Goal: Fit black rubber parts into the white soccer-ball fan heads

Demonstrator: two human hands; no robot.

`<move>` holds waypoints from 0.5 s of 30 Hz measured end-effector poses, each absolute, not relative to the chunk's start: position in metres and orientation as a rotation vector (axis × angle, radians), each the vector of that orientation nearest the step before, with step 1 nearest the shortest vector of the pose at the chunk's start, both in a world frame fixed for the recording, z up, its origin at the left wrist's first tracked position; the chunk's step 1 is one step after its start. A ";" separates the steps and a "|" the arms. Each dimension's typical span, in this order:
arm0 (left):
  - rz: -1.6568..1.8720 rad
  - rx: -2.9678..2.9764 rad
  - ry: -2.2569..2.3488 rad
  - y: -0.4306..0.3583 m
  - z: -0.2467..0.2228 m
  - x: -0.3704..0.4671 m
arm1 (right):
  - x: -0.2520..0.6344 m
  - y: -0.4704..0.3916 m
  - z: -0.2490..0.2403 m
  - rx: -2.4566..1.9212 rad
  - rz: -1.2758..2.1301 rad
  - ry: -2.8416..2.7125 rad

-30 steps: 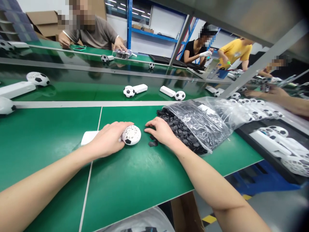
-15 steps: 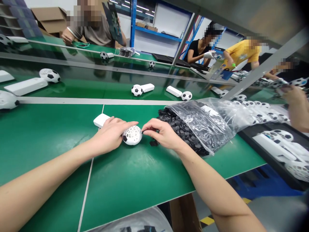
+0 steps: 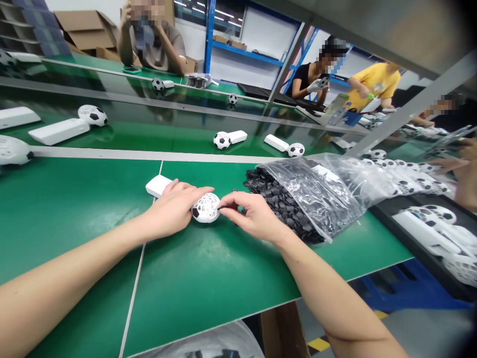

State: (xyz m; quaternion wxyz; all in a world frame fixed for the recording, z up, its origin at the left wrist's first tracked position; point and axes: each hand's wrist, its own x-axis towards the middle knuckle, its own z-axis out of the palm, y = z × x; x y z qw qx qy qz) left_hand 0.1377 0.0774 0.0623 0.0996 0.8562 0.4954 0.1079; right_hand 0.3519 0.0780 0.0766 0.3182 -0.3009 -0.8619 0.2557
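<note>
Under my left hand (image 3: pixel 173 205) lies a white soccer-ball casing (image 3: pixel 206 209) with a white handle (image 3: pixel 158 186), which pokes out beyond the fingers. That hand is closed around the casing and holds it on the green table. The rounded head has web-like openings and a black patch on its near left side. My right hand (image 3: pixel 250 213) pinches a small black piece (image 3: pixel 221 207) at the casing's right edge; whether it is seated cannot be made out. Just behind the right hand, a clear plastic bag (image 3: pixel 316 194) spills many black pieces (image 3: pixel 279 204).
Across a pale strip, a glossy green conveyor (image 3: pixel 156 129) carries several soccer-ball casings (image 3: pixel 222 140). A black tray (image 3: pixel 402 226) with white parts stands at the right, near another person's hand (image 3: pixel 465 169). Several people work beyond the conveyor. A slanted metal post (image 3: pixel 395 119) crosses the right side.
My right hand has shifted slightly down, with the black piece still at the casing's edge. Casings on the conveyor have moved right. Across the line, a person has raised both hands toward the head.
</note>
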 end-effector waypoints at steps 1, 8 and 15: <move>0.319 2.537 1.447 0.077 0.063 0.137 | 0.352 0.077 0.077 -0.795 0.681 -2.256; 0.344 2.457 1.426 0.075 0.069 0.140 | 0.347 0.074 0.073 -0.835 0.854 -2.159; 0.366 2.432 1.466 0.074 0.068 0.145 | 0.340 0.076 0.068 -0.788 0.750 -2.212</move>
